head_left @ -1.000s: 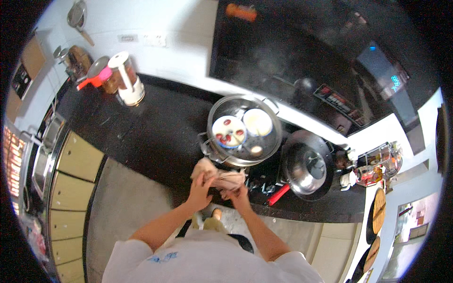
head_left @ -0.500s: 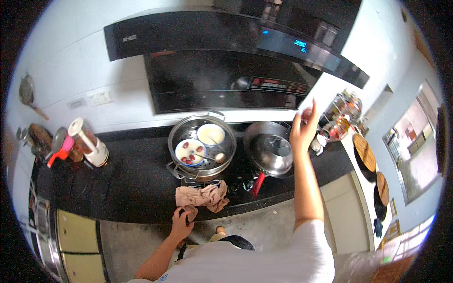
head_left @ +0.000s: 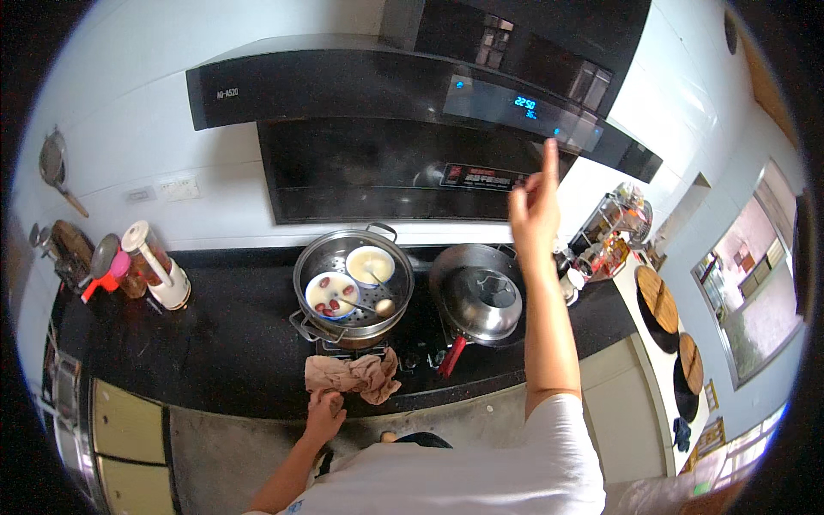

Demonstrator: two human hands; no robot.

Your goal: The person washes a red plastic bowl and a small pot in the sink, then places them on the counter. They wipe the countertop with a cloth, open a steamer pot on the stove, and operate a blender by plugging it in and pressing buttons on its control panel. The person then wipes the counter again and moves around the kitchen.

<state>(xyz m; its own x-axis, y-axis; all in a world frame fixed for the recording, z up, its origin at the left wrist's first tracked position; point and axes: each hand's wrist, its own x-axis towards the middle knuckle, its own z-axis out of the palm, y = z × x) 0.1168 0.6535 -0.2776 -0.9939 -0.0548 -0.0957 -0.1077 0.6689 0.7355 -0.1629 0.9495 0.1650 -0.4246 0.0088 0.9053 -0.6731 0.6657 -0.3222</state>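
My right hand (head_left: 537, 206) is raised in front of the black range hood (head_left: 326, 90), index finger stretched up at the lit touch panel (head_left: 524, 107). Its other fingers curl, and I see nothing held; whether the fingertip touches the panel I cannot tell. Low at the counter's edge, my left hand (head_left: 323, 415) is closed on the near edge of a crumpled brown cloth (head_left: 348, 376). Beyond the cloth, a steel steamer pot (head_left: 405, 287) stands uncovered on the stove. Inside are a bowl of pale liquid with red dates (head_left: 330, 292), a second pale-filled bowl (head_left: 371, 264) and a spoon (head_left: 365, 306).
Right of the steamer sits a wok (head_left: 451, 262) with a steel lid (head_left: 489, 300) and red handle (head_left: 452, 356). A rack of jars (head_left: 601, 227) stands at the back right, round wooden lids (head_left: 657, 296) beyond. A white blender-like appliance (head_left: 167, 279) is on the left.
My right hand has risen and moved slightly left, its index finger now overlapping the hood panel's lower edge. My left hand stays by the cloth. The whole view has shifted a little.
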